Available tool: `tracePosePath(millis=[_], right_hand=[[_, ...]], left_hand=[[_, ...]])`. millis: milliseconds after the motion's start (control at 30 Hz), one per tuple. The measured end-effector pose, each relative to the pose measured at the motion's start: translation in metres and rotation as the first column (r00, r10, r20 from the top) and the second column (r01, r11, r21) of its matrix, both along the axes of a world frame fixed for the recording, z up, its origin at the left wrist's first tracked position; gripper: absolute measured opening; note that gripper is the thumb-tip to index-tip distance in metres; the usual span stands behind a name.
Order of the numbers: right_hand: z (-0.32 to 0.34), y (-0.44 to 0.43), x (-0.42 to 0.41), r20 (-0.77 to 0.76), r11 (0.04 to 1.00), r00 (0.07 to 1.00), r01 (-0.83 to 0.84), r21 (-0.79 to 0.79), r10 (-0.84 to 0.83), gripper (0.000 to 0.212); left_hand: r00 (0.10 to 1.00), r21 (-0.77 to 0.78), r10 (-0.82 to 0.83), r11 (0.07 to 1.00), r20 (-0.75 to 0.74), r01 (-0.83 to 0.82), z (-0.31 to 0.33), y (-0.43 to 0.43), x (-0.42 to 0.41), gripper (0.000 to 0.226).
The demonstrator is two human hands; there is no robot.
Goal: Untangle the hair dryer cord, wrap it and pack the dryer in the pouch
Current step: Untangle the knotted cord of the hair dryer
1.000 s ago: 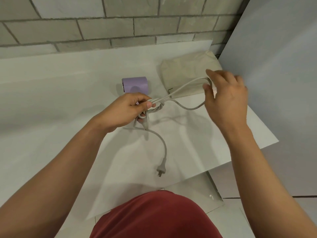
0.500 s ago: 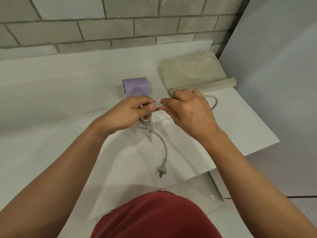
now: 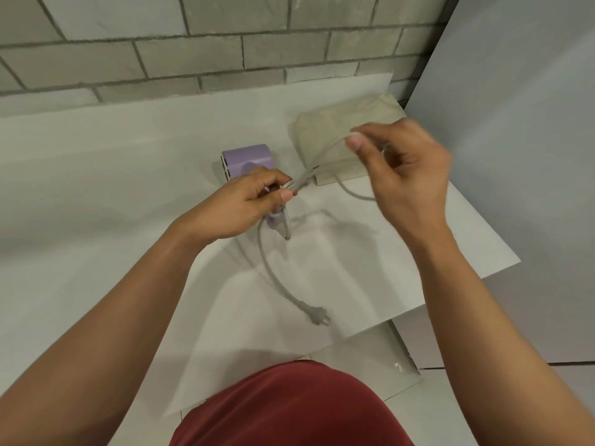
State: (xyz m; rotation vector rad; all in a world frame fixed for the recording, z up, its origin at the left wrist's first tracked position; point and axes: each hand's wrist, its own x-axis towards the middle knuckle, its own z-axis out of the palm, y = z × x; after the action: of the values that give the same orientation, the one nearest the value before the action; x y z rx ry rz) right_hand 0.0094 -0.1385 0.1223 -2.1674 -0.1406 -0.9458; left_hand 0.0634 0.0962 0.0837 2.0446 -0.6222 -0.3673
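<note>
**Inspector:** Grip first. The left hand [image 3: 244, 204] is curled about the handle of the hair dryer [image 3: 246, 159], with thumb and forefinger pinching two strands of the cord [image 3: 273, 272]. The right hand [image 3: 409, 175] pinches a raised loop of the same cord. That hand is blurred, so the exact finger contact is uncertain.

**Clerk:** Positions, largest item down?

**Inspector:** The white sheet [image 3: 450, 246] carries everything. The pouch [image 3: 335, 130], beige cloth, lies flat at one o'clock from the left hand, under the right hand. The dryer's lilac body sits at twelve o'clock of the left hand; I cannot tell whether it rests on the sheet or is held just off it. The cord rises toward two o'clock to the right hand. A free tail drops toward five o'clock and ends in the plug [image 3: 317, 315], which lies on the sheet.

**Clerk:** Handling?

**Inspector:** This is my judgement only. The pouch is soft and will collapse, so its mouth needs holding open. The dryer looks compact, rigid and light enough for one hand, and is best held by the handle. The cord is limp but springy and smooth-jacketed, so turns may slip loose unless the thumb pins each one. Take hold near the handle and feed short lengths. The plug is hard and the only weight on the tail, so hold it by the body, not the prongs.
</note>
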Motion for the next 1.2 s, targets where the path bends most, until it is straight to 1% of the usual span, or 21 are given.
tracePosePath(millis=[67, 100, 167, 233, 300, 400, 433, 500, 533, 567, 600, 633, 667, 700, 733, 767, 833, 867, 967, 1100, 1200], right_hand=[[0.01, -0.008, 0.0, -0.004, 0.994, 1.0, 0.026, 0.105, -0.026, 0.013], [0.011, -0.011, 0.001, -0.025, 0.992, 0.999, 0.034, 0.121, -0.031, 0.013], [0.007, -0.018, 0.003, -0.088, 0.994, 0.995, 0.062, 0.085, -0.054, 0.016], [-0.003, -0.026, 0.004, -0.195, 0.995, 0.975, 0.104, -0.006, -0.103, 0.02], [-0.015, -0.033, 0.003, -0.315, 0.985, 0.936, 0.132, -0.107, -0.159, 0.024], [-0.027, -0.035, -0.004, -0.465, 0.964, 0.863, 0.085, -0.253, -0.198, 0.025], [-0.028, -0.036, -0.005, -0.527, 0.949, 0.823, 0.045, -0.312, -0.212, 0.024], [-0.031, -0.036, -0.007, -0.639, 0.88, 0.705, -0.044, -0.473, -0.308, 0.023], [-0.031, -0.036, -0.008, -0.668, 0.843, 0.657, -0.091, -0.531, -0.35, 0.032], [-0.029, -0.036, -0.009, -0.674, 0.821, 0.647, -0.126, -0.557, -0.358, 0.049], [-0.027, -0.033, -0.012, -0.653, 0.822, 0.685, -0.14, -0.553, -0.323, 0.066], [-0.024, -0.027, -0.013, -0.592, 0.829, 0.766, -0.147, -0.539, -0.25, 0.078], [-0.02, -0.018, -0.015, -0.508, 0.836, 0.848, -0.166, -0.524, -0.15, 0.08], [-0.019, -0.009, -0.015, -0.435, 0.834, 0.899, -0.2, -0.514, -0.052, 0.074], [-0.021, 0.0, -0.014, -0.37, 0.816, 0.929, -0.227, -0.532, 0.017, 0.062], [-0.025, 0.009, -0.011, -0.305, 0.783, 0.951, -0.222, -0.581, 0.044, 0.047], [-0.036, 0.02, -0.007, -0.205, 0.714, 0.979, -0.157, -0.682, 0.019, 0.027], [-0.041, 0.023, -0.005, -0.172, 0.704, 0.985, -0.137, -0.697, 0.02, 0.022], [-0.043, 0.024, 0.0, -0.105, 0.749, 0.993, -0.106, -0.654, 0.049, 0.015], [-0.032, 0.02, -0.001, -0.112, 0.826, 0.993, -0.099, -0.555, 0.044, 0.018], [-0.027, 0.014, -0.001, -0.077, 0.879, 0.996, -0.071, -0.471, 0.039, 0.021]], left_hand=[[0.999, 0.004, 0.026, 1.0, -0.018, -0.026, -0.005, 0.001, -0.003, 0.013], [0.999, -0.01, 0.039, 0.999, -0.035, -0.039, -0.007, 0.002, -0.004, 0.013], [0.997, -0.033, 0.059, 0.998, -0.058, -0.061, -0.01, 0.002, -0.004, 0.014], [0.995, -0.034, 0.078, 0.996, -0.068, -0.08, -0.011, 0.003, -0.003, 0.015], [0.993, -0.016, 0.091, 0.996, -0.072, -0.093, -0.012, 0.004, -0.003, 0.015], [0.993, 0.031, 0.099, 0.995, -0.065, -0.097, -0.011, 0.006, -0.003, 0.015], [0.992, 0.04, 0.103, 0.994, -0.069, -0.1, -0.011, 0.006, -0.003, 0.015], [0.991, 0.056, 0.107, 0.993, -0.079, -0.103, -0.012, 0.007, -0.004, 0.015], [0.991, 0.069, 0.104, 0.993, -0.081, -0.099, -0.012, 0.006, -0.004, 0.015], [0.992, 0.083, 0.099, 0.992, -0.079, -0.092, -0.012, 0.006, -0.005, 0.014], [0.993, 0.093, 0.092, 0.992, -0.075, -0.085, -0.012, 0.005, -0.006, 0.015], [0.994, 0.099, 0.085, 0.992, -0.074, -0.077, -0.012, 0.004, -0.007, 0.015], [0.994, 0.101, 0.079, 0.992, -0.073, -0.071, -0.012, 0.004, -0.007, 0.015], [0.995, 0.102, 0.075, 0.992, -0.073, -0.068, -0.011, 0.002, -0.008, 0.016], [0.995, 0.102, 0.075, 0.992, -0.069, -0.068, -0.009, 0.001, -0.009, 0.016], [0.995, 0.1, 0.077, 0.993, -0.065, -0.07, -0.008, 0.001, -0.009, 0.016], [0.995, 0.09, 0.078, 0.993, -0.058, -0.073, -0.006, 0.0, -0.009, 0.016], [0.995, 0.087, 0.077, 0.994, -0.056, -0.072, -0.005, 0.0, -0.009, 0.016], [0.996, 0.094, 0.074, 0.993, -0.055, -0.068, -0.006, 0.004, -0.009, 0.016], [0.989, 0.013, 0.074, 0.997, -0.13, -0.073, -0.005, 0.005, -0.011, 0.019], [0.986, -0.02, 0.072, 0.997, -0.152, -0.076, -0.004, 0.002, -0.011, 0.019]])
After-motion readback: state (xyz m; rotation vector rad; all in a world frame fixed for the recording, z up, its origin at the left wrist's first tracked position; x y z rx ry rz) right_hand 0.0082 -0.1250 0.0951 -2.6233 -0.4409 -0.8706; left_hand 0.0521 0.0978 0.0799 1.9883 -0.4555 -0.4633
